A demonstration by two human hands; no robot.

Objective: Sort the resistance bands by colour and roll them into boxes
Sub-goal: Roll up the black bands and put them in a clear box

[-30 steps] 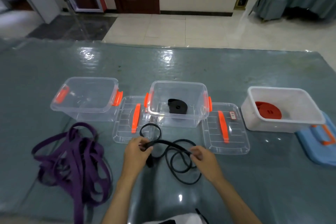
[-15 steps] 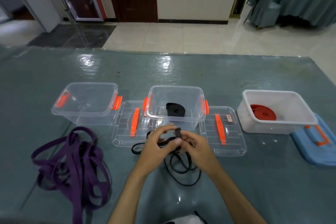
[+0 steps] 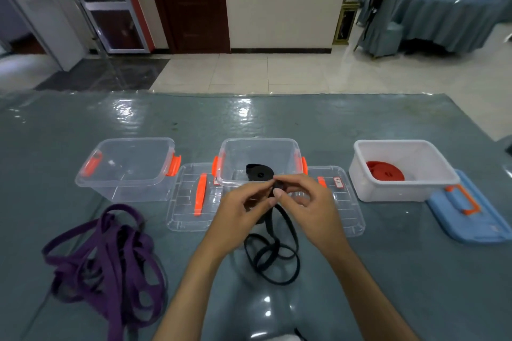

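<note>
**Starting the roll on a limp black band**

My left hand (image 3: 243, 207) and right hand (image 3: 307, 202) meet just below the centre of the frame, fingertips together, both pinching the top end of the black band (image 3: 273, 252). The small tight turn sits between my thumbs and forefingers; how many turns it has I cannot tell, since my fingers cover it.

I judge this band light, soft and floppy, with a rubbery surface that grips skin well but wants to spring open if I slacken. The place to hold is where I have it: the coil's core pinched flat from both sides, thumbs on the edge, feeding the free length in with a fingertip. Grabbing the slack lower down would only let the core unwind.

From my hands the band hangs down toward the lower centre and lies in loose overlapping loops on the bench (image 3: 415, 271), between my forearms.

Just above my hands stands the middle box (image 3: 259, 147), clear, with a rolled black band (image 3: 259, 173) already inside; this one belongs there. Clear lids (image 3: 191, 202) lie on either side of it. At centre left is an empty clear box (image 3: 127, 166); at centre right a white box (image 3: 401, 171) holds a red roll (image 3: 385, 171), a blue lid (image 3: 471, 219) beside it. Purple bands (image 3: 110, 263) lie tangled at lower left, untouched.
</note>
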